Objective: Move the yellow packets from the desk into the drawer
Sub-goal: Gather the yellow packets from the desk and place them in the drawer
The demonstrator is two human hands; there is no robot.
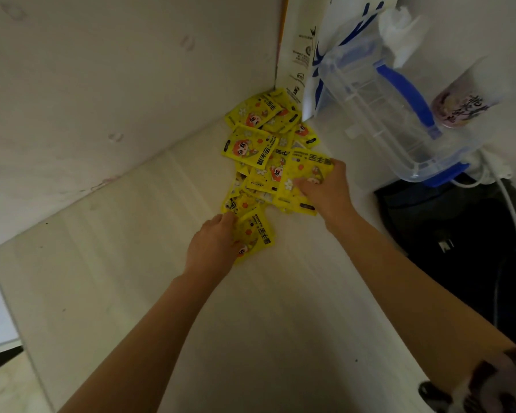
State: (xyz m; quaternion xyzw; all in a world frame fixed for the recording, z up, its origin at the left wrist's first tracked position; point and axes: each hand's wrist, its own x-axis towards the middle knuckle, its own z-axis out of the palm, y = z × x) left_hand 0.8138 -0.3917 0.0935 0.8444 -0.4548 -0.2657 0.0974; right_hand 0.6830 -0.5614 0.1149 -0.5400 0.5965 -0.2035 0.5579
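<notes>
The glossy yellow foil packets (265, 150), printed with a red-haired cartoon figure and white flowers, lie in a loose overlapping heap on the pale wood-grain surface (161, 263), pushed into the far corner where it meets the white wall. The left hand (213, 245) rests at the near edge of the heap, fingers curled onto the nearest packet; the right hand (325, 186) lies on the right side of the heap, fingers closed over the edge of one or two packets there. No drawer is in view, so none of the packets have reached it yet. Just right of the heap stands a clear plastic jug with a blue handle (399, 108), with a white printed paper bag (304, 49) behind it and a pale bottle with purple lettering (465, 99) further right. The packets look slippery, so a large scoop may shed some off the surface edge, and a wide sweep of the right hand could knock the jug. The packets carry bold Chinese characters and small Latin lettering, too blurred to read with confidence.
</notes>
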